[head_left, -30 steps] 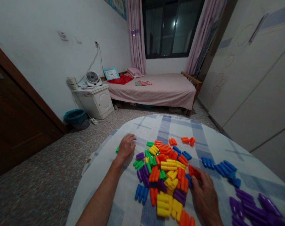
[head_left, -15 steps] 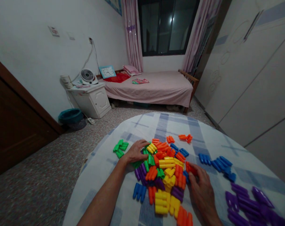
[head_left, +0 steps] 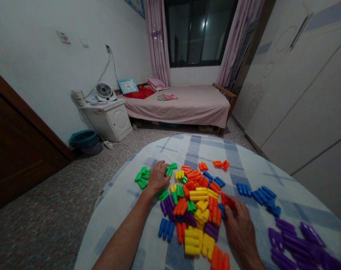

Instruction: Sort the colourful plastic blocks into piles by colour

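Observation:
A mixed heap of plastic toy blocks shaped like joined tubes, among them a yellow block (head_left: 199,194), lies mid-table. At the heap's far left edge, my left hand (head_left: 158,178) has its fingers closed around a green block (head_left: 169,171). Another green block (head_left: 173,165) lies just beyond the fingertips, and a green group (head_left: 142,176) sits to the left of the hand. On the heap's right side, my right hand (head_left: 240,225) pinches an orange-red block (head_left: 227,201) between thumb and fingers. Close by its thumb is a blue block (head_left: 221,210), partly hidden.
Sorted groups lie around the heap: blue blocks (head_left: 263,197) at right, purple blocks (head_left: 298,242) at near right, orange blocks (head_left: 221,164) at the back. A checked cloth covers the round table (head_left: 116,221). Beyond stand a bed (head_left: 187,105) and a white cabinet (head_left: 114,122).
My left hand has drawn leftward off the heap with green blocks at its fingers, uncovering yellow and green blocks. My right hand has stayed in place, holding the orange-red block.

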A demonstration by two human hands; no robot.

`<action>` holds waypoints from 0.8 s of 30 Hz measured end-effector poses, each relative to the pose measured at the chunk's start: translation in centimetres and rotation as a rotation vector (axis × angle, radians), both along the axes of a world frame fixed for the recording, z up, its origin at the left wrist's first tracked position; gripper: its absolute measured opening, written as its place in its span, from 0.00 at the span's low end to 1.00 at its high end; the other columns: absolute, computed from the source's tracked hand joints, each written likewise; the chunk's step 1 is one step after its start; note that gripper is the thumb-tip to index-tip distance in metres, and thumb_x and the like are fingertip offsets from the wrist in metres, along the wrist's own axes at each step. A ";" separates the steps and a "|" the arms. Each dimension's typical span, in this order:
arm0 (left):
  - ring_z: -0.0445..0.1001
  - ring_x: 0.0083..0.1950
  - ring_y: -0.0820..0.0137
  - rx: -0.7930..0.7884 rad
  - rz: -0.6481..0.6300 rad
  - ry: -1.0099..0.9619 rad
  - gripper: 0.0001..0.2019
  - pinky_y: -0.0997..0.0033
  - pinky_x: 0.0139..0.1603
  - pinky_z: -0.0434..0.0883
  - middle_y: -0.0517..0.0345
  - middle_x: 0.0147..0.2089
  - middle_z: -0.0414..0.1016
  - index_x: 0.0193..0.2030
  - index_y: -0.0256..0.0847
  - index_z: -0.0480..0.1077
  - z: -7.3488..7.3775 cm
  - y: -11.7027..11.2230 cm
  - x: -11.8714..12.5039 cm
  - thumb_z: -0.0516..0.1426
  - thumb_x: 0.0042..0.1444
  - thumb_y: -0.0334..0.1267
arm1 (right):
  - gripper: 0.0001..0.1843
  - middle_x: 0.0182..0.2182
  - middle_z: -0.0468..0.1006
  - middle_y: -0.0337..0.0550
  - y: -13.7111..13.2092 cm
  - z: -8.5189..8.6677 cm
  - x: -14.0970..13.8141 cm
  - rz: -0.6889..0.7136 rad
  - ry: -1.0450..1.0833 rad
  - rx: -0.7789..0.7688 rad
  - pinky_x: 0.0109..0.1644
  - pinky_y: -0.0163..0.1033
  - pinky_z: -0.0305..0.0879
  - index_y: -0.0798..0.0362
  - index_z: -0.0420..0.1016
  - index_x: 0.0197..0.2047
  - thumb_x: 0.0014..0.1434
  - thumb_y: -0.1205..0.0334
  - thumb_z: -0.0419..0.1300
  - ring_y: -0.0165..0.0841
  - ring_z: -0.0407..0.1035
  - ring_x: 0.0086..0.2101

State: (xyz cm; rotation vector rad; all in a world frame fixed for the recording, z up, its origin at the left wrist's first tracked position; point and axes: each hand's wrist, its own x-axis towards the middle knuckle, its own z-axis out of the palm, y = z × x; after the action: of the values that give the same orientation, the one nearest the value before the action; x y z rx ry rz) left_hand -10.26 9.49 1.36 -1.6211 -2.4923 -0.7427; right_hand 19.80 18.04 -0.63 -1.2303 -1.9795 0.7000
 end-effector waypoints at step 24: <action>0.73 0.45 0.66 -0.084 -0.116 0.038 0.11 0.67 0.46 0.69 0.51 0.41 0.76 0.39 0.40 0.75 1.0 -0.3 0.2 0.50 0.60 0.36 | 0.21 0.46 0.73 0.49 -0.1 0.6 -0.2 0.005 0.017 -0.039 0.54 0.48 0.58 0.54 0.73 0.46 0.56 0.54 0.48 0.42 0.64 0.48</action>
State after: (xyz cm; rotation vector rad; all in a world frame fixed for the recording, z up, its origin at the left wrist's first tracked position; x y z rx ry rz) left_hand -10.08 9.16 2.33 -1.8030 -2.4525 -0.6197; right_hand 19.64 17.90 0.01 -1.2383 -1.9641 0.7532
